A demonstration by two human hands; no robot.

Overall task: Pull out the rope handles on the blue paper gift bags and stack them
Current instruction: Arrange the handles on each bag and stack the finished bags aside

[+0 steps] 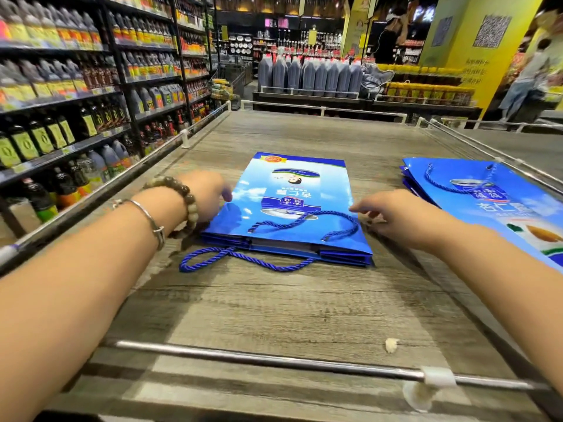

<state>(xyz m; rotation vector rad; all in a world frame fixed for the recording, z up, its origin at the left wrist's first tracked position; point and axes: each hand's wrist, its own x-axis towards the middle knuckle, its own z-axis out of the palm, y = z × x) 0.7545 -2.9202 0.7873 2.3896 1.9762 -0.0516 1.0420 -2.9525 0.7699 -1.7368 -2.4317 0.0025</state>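
At the near edge, a metal rail (pixel 274 359) with a white clip (pixel 438 377) is seen running across the front of the wood-grain table (pixel 274 309). A small pale crumb (pixel 391 345) is seen just beyond it.

Further in, a flattened blue gift bag (pixel 292 190) is laid at the middle of the table with its open end nearest. One blue rope handle (pixel 243 260) is pulled out and trails onto the table; the other rope handle (pixel 304 222) is draped on top of the bag.

The left hand (pixel 207 193), with a bead bracelet (pixel 179 190) and a thin bangle (pixel 149 217) on its wrist, is placed at the bag's left edge. Its fingers are blurred and partly hidden, so it cannot be told whether the edge is gripped. The right hand (pixel 393 214) is held at the bag's right edge, fingers loosely extended, nothing enclosed in them.

To the right, apart from this bag, a stack of blue bags (pixel 487 205) is laid beside the right rail (pixel 493 158), a handle looped on top.

Beyond, shelves of bottles (pixel 61 86) are seen on the left, dark jugs (pixel 310 74) at the far end, and a yellow wall (pixel 502 65) on the far right.
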